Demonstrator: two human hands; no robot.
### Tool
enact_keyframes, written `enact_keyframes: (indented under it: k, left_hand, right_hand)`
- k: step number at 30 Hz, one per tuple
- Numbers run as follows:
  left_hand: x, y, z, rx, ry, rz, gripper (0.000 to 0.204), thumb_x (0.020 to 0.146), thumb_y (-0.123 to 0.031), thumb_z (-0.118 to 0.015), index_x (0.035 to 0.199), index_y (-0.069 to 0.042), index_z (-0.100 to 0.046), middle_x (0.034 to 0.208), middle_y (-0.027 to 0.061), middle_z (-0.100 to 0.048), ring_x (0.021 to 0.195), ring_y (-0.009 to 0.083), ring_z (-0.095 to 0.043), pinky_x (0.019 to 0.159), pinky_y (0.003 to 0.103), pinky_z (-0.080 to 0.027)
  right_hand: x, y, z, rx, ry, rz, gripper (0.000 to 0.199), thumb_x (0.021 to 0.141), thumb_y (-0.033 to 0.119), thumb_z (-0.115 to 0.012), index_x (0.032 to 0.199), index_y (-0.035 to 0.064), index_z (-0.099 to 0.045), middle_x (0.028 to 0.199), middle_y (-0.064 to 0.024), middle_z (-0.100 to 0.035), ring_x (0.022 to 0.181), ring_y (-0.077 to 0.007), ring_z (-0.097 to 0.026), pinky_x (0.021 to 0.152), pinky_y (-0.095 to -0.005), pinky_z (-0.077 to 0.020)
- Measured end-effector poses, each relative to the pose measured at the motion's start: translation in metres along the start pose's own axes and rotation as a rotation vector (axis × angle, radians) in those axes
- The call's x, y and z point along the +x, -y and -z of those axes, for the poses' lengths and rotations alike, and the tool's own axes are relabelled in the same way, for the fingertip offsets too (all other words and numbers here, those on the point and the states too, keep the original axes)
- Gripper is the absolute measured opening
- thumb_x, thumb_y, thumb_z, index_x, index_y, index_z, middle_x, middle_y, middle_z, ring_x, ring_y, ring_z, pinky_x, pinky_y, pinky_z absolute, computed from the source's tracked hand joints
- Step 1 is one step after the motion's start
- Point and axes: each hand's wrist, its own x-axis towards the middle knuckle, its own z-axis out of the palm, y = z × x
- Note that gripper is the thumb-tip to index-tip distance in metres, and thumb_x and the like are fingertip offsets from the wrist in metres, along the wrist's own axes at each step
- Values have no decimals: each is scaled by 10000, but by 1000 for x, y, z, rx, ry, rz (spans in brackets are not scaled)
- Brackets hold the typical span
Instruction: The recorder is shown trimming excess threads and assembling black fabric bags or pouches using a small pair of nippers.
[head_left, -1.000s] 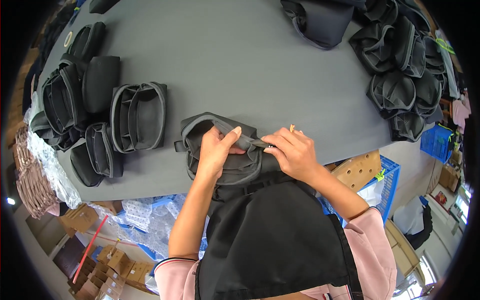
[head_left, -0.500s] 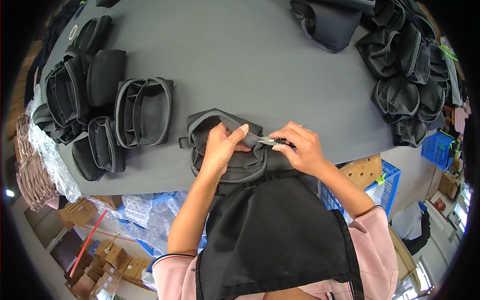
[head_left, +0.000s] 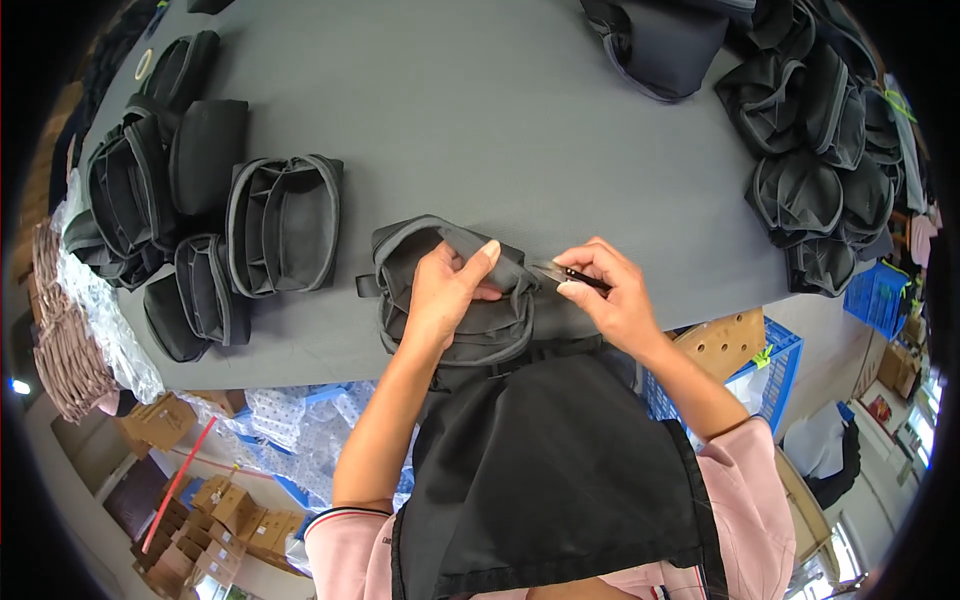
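A black fabric pouch (head_left: 485,340) lies at the table's near edge, its mouth gaping upward and showing inner pockets. My left hand (head_left: 452,285) reaches into the mouth and pinches the pouch's upper right rim between thumb and fingers. Just right of that rim, my right hand (head_left: 612,290) is closed round a pair of thread snips (head_left: 578,277) with dark handles and pale metal blades. The blade tips point left at the pouch's edge; whether they touch it I cannot tell.
Several similar black pouches (head_left: 285,225) stand at the left of the grey table (head_left: 430,120). More pouches (head_left: 795,195) are heaped at the right. A blue crate (head_left: 780,375) and a wooden board with holes (head_left: 725,342) sit below the right edge. Clear plastic wrap (head_left: 290,430) lies at lower left.
My right hand has drawn the snips slightly right, away from the pouch's rim. The left hand keeps its pinch on the pouch.
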Motion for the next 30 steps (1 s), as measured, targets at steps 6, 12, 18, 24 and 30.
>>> enact_keyframes:
  k: [6, 12, 18, 24, 30]
  left_hand:
    - [-8, -18, -1, 871, -33, -336, 499, 797, -463, -592, 773, 35, -588, 792, 140, -581, 804, 288, -557, 700, 385, -436]
    - [-15, -8, -13, 1217, -83, -417, 387, 713, -315, -671, 867, 24, -568, 913, 131, -562, 918, 290, -522, 770, 404, -452]
    - [9, 5, -15, 1306, -148, -473, 121, 694, -69, -550, 765, 25, -526, 766, 196, -589, 739, 365, -579, 686, 461, -471]
    - [10, -16, -5, 1088, -89, -292, 206, 742, -127, -594, 759, 63, -516, 711, 238, -590, 701, 396, -590, 658, 451, -455]
    - [24, -15, 5, 966, -45, -242, 294, 797, -209, -619, 738, 67, -539, 709, 223, -613, 730, 371, -611, 656, 421, -450]
  right_hand:
    - [9, -21, -37, 348, -162, -309, 152, 763, 47, -692, 830, -2, -565, 731, 1, -528, 600, -42, -460, 535, -214, -401]
    - [18, -26, -48, 425, -195, -436, 166, 767, 82, -696, 815, 2, -559, 699, 19, -547, 580, -30, -460, 486, -196, -389]
    - [14, -25, -58, 580, -232, -621, 161, 773, 70, -672, 889, -9, -595, 700, 10, -565, 568, -39, -473, 458, -209, -390]
    - [23, -27, -55, 621, -206, -600, 139, 775, 59, -647, 892, -6, -608, 640, 27, -532, 512, -37, -445, 428, -206, -360]
    - [29, -29, -49, 731, -58, -595, 183, 763, 72, -668, 907, -8, -588, 586, 52, -487, 435, -25, -380, 380, -198, -282]
